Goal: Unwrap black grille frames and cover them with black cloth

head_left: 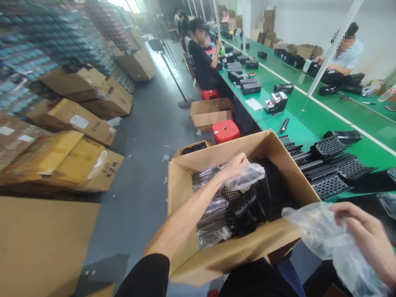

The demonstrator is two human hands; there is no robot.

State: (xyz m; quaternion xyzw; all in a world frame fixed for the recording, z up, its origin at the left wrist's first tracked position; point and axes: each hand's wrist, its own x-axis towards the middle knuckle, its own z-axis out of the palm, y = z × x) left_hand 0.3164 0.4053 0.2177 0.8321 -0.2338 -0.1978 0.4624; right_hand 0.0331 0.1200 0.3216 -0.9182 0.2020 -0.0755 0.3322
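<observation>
A cardboard box [216, 260] stands before me, its flaps up. Inside lie black perforated plastic housings [244, 208] and several black parts wrapped in clear plastic [213, 206]. Over the box's middle, my left hand [236, 166] is closed, pinching a clear plastic bag [249, 176] that rests above the housings. At the right, beyond the box's near corner, my right hand [363, 235] grips a second crumpled plastic bag [324, 229], which hangs down and looks see-through. Loose perforated black panels [331, 181] are piled on the green table [300, 123] beside the box.
Red stool [225, 131] and another carton [210, 114] stand past the box. Speaker-like black units [250, 87] line the table, where a person in black [201, 62] and one in light blue [346, 53] sit. Cartons [80, 119] are stacked left of the grey floor [139, 165].
</observation>
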